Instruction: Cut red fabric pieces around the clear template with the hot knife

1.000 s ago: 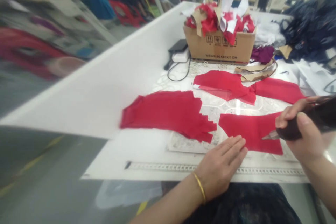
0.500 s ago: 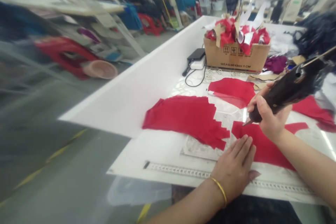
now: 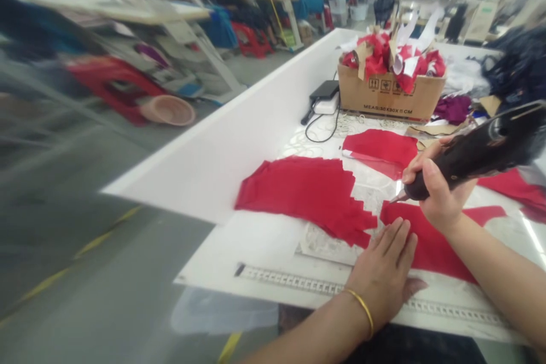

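Observation:
My right hand (image 3: 443, 190) is wrapped round a black handheld tool (image 3: 482, 145) with a narrow metal tip (image 3: 400, 197). The tip points down at the upper left corner of a red fabric piece (image 3: 439, 244); whether it touches cannot be told. My left hand (image 3: 386, 270) lies flat, fingers stretched out, its fingertips on that fabric's left edge. To the left, a fanned stack of red fabric pieces (image 3: 298, 193) rests partly on a pale board (image 3: 322, 245). Another red piece (image 3: 379, 148) lies behind.
A ruler strip (image 3: 290, 280) runs along the table's front edge. At the back stands a cardboard box (image 3: 384, 94) of red and white scraps. A black device with a cable (image 3: 324, 94) sits beside the white side panel (image 3: 239, 125). More red fabric (image 3: 518, 193) lies right.
The tool's tip has shifted slightly left toward the fabric's corner, and its rear end has dipped. My left hand stays on the fabric. The whole view has shifted a little.

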The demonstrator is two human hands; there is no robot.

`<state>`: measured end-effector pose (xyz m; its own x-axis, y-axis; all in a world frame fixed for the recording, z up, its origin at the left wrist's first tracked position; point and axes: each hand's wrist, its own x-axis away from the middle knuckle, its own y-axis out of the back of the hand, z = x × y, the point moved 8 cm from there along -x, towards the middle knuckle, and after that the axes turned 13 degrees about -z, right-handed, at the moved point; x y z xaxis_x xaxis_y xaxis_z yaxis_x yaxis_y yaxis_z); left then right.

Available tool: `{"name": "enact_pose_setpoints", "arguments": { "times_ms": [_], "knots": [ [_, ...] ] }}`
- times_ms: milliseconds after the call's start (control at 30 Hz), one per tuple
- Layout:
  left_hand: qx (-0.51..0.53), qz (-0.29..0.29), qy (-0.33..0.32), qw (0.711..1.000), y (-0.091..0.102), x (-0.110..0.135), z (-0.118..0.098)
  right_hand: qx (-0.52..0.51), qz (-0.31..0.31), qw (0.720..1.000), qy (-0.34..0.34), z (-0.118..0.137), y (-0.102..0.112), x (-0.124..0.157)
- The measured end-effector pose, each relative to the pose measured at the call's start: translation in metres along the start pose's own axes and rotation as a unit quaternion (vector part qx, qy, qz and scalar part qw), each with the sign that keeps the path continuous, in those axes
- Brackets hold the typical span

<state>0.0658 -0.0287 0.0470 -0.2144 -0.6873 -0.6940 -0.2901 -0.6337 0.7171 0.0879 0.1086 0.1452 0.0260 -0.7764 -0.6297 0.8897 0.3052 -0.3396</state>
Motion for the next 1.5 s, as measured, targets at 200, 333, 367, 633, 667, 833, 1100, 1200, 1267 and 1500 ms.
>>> {"name": "enact_pose_setpoints", "arguments": {
  "times_ms": [200,333,367,633,667,833,1100,1200,1267,1500],
  "knots": [
    [-0.003,0.020,-0.002,1.000,-0.005,0.002,0.001,0.017,-0.010,1.000,-0.007,-0.006,-0.001,-0.003],
    [-0.022,0.018,-0.006,1.000,-0.005,0.003,0.000,0.035,-0.005,0.999,-0.010,-0.012,-0.001,-0.001],
    [-0.027,0.019,-0.007,0.999,-0.005,0.003,0.000,0.038,-0.003,0.999,-0.011,-0.012,-0.002,-0.001],
    [-0.029,0.034,-0.005,0.999,-0.008,0.003,-0.001,0.028,-0.003,1.000,-0.011,-0.012,-0.008,0.001],
    [-0.030,0.034,-0.004,0.999,-0.007,0.003,0.000,0.029,-0.004,1.000,-0.009,-0.013,-0.009,0.001],
    [-0.037,0.023,-0.002,0.999,-0.004,0.000,-0.001,0.040,-0.011,0.999,-0.015,-0.017,-0.009,0.001],
    [-0.011,0.009,0.007,1.000,-0.006,0.001,-0.002,-0.037,0.025,0.997,-0.062,-0.002,-0.012,0.019],
    [-0.006,-0.002,0.020,1.000,-0.005,-0.001,-0.001,-0.034,0.038,0.997,-0.060,-0.001,-0.013,0.023],
    [-0.001,-0.003,0.023,1.000,-0.003,-0.002,-0.001,-0.013,0.045,0.997,-0.061,-0.003,-0.014,0.024],
    [0.015,-0.030,-0.003,0.999,0.014,0.002,-0.010,-0.035,0.039,0.997,-0.056,0.012,-0.009,0.023]
  ]
}}
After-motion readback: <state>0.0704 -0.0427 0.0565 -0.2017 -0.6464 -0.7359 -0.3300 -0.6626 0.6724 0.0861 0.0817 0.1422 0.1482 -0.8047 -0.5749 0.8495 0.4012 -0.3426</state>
